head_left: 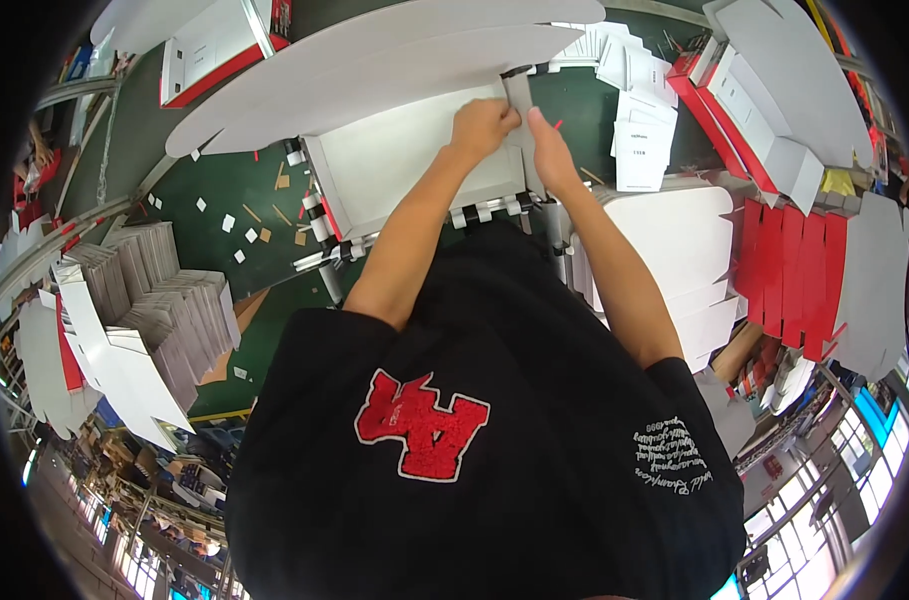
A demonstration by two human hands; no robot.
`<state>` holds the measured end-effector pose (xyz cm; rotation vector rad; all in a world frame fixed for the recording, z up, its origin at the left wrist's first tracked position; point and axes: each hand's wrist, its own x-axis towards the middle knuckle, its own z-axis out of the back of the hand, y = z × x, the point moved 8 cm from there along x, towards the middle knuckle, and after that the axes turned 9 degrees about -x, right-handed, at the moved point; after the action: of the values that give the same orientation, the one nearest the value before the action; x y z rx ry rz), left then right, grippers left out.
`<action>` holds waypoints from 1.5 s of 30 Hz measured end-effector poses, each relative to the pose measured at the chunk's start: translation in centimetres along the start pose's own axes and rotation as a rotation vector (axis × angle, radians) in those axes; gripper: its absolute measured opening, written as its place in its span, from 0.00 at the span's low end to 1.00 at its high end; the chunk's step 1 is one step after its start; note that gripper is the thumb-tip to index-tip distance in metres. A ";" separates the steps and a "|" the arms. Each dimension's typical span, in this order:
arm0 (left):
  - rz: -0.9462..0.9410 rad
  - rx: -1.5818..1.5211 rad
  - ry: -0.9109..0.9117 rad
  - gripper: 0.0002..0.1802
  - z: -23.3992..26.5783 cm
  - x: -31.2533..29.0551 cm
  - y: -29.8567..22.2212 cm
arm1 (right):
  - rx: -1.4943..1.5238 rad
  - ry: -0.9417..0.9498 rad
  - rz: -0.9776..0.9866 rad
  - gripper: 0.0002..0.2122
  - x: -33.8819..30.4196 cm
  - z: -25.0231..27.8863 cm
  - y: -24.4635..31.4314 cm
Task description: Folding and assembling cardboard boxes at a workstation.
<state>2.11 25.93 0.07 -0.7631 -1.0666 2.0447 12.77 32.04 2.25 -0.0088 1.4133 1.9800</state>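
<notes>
An open cardboard box [394, 160], white inside, lies in front of me in a metal frame with rollers and clamps [486, 211]. Its long lid panel [374, 70] stretches out along the far side. My left hand [482, 128] is over the box's right end, fingers curled closed against the inside of the right side wall [519, 105]. Whatever its fingertips may pinch is hidden. On the outer side of that same wall rests my right hand [552, 155], held flat with fingers stretched out, so the wall stands between both hands.
White printed cards [642, 130] lie fanned at the back right. Flat white box blanks [674, 240] are stacked beside my right forearm, with red-edged blanks [789, 265] beyond. Folded cardboard pieces [164, 300] stand in rows at the left. Small scraps [252, 235] litter the green tabletop [199, 210].
</notes>
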 end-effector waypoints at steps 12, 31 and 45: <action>-0.933 0.712 -0.576 0.21 15.2 -5.6 -20.2 | 0.010 -0.308 0.104 0.29 3.6 6.1 1.7; 0.440 0.252 0.501 0.71 -8.6 -8.8 0.5 | -0.328 0.059 0.346 0.25 9.4 6.1 5.8; 0.335 0.229 0.562 0.76 -8.0 -8.3 1.4 | -0.514 0.127 0.380 0.15 8.1 6.4 4.7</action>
<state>12.50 22.31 -3.54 -1.3570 -0.4001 1.9849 6.47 40.85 5.60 -0.1048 0.9928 2.6556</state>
